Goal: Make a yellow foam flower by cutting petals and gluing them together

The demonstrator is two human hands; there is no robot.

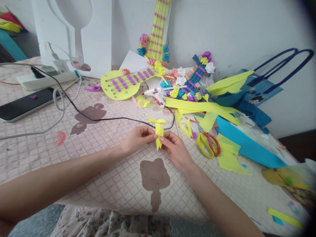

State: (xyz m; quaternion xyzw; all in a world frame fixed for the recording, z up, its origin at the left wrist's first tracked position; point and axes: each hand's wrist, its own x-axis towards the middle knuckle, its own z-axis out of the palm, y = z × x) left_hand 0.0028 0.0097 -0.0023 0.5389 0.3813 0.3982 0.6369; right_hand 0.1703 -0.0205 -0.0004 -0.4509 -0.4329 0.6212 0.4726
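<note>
Above pale grid-patterned tablecloth: forearms converge.
Left hand: thumb pinches folded yellow paper strip.
Right hand: pinches its opposite edge.

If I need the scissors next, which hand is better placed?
Probably the right hand: the red-and-yellow-handled scissors lie on its side, nearer to it. The left hand is farther away, beyond the folded yellow paper both hands hold.

Over my head-camera feed I record one pale garment, loosely gathered, printed with small pink and dark floral motifs. Left forearm and right forearm: bare. Left hand, right hand: likewise bare.
</note>
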